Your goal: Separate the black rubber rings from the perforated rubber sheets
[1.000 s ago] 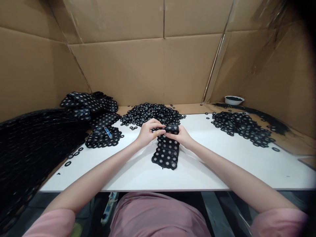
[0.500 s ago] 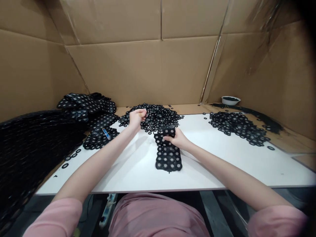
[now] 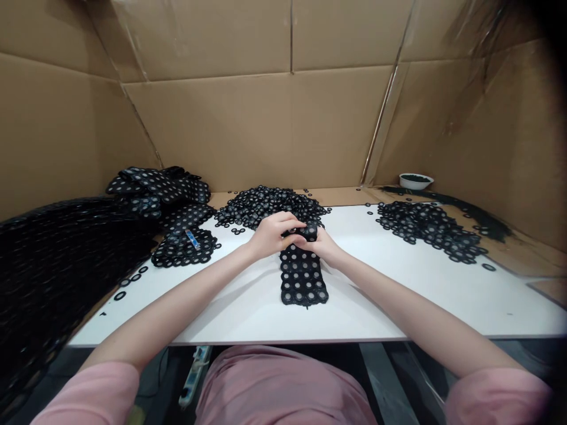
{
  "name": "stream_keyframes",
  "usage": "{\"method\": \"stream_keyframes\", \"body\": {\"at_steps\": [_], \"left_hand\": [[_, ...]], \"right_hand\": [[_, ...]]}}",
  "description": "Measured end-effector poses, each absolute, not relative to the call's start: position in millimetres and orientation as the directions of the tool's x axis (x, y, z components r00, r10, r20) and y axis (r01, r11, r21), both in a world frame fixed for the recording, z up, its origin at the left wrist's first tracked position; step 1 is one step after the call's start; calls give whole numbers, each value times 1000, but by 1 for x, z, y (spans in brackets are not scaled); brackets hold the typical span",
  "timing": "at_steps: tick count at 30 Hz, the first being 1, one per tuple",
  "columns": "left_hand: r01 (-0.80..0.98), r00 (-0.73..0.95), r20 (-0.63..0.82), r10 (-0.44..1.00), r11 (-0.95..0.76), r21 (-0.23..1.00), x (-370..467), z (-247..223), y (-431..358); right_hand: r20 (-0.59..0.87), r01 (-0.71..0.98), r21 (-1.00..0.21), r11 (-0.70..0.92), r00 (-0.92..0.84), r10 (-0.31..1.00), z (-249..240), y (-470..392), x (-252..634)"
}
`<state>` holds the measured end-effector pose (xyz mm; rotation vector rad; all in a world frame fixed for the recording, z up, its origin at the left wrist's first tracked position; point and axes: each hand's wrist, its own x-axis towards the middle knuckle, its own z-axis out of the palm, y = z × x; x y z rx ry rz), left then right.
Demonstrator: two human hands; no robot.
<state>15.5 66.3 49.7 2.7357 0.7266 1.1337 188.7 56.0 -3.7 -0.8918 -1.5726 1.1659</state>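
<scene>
A black strip of linked rings (image 3: 303, 276) hangs down over the white board in front of me, its lower end lying flat. My right hand (image 3: 322, 245) grips the strip's upper end, which is bent over. From the left, my left hand (image 3: 275, 234) meets that same upper end, with its thumb and fingers closed on the edge; any small ring between them is too hidden to tell. Just behind both hands lies a heap of loose black rings (image 3: 266, 200).
Another pile of rings (image 3: 425, 227) lies on the right of the white board (image 3: 372, 301). Behind it stands a white bowl (image 3: 415, 181) beside dark strands. At left are folded ring fabric (image 3: 155, 186), a blue label (image 3: 192, 238) and a large black mass (image 3: 66, 277). Cardboard walls surround the board.
My left hand has moved from over the ring heap down and right to the strip's upper end. My right hand keeps its hold, and the upper end is now more folded.
</scene>
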Motion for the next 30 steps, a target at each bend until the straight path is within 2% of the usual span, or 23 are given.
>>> {"method": "stream_keyframes", "body": {"at_steps": [3, 6, 9, 11, 12, 13, 17, 19, 21, 23, 26, 29, 30], "left_hand": [[422, 563, 598, 570, -821, 385, 24, 45, 63], [367, 453, 511, 730, -676, 639, 27, 45, 74], [166, 215, 450, 867, -486, 858, 22, 54, 98], [36, -43, 418, 907, -417, 908, 16, 64, 116], [17, -86, 402, 912, -402, 915, 15, 69, 123], [21, -49, 398, 916, -398, 917, 16, 73, 128], [149, 364, 335, 869, -409, 900, 62, 82, 138], [229, 465, 314, 828, -455, 861, 104, 87, 139], [187, 514, 391, 763, -545, 818, 144, 95, 139], [173, 540, 494, 681, -665, 727, 169, 106, 136], [150, 592, 540, 598, -740, 656, 162, 113, 119], [171, 687, 617, 383, -911, 375, 116, 102, 94], [186, 699, 614, 365, -923, 337, 98, 96, 86]], "right_hand": [[241, 123, -952, 280, -264, 934, -7, 59, 188], [227, 203, -939, 279, -245, 943, -9, 61, 187], [238, 193, -935, 297, -277, 931, -8, 62, 184], [249, 157, -937, 311, -324, 913, -6, 61, 184], [251, 142, -940, 311, -333, 909, -5, 61, 183], [247, 134, -943, 305, -330, 911, -5, 61, 183], [178, 124, -968, 217, -262, 948, -3, 59, 182], [142, 134, -975, 179, -243, 959, -4, 57, 182], [117, 149, -977, 154, -232, 966, -5, 56, 182], [109, 139, -980, 145, -241, 964, -5, 55, 184], [98, 80, -989, 122, -263, 960, -4, 55, 185], [94, 70, -991, 115, -251, 963, -4, 55, 186], [105, 78, -989, 127, -245, 964, -5, 55, 187]]}}
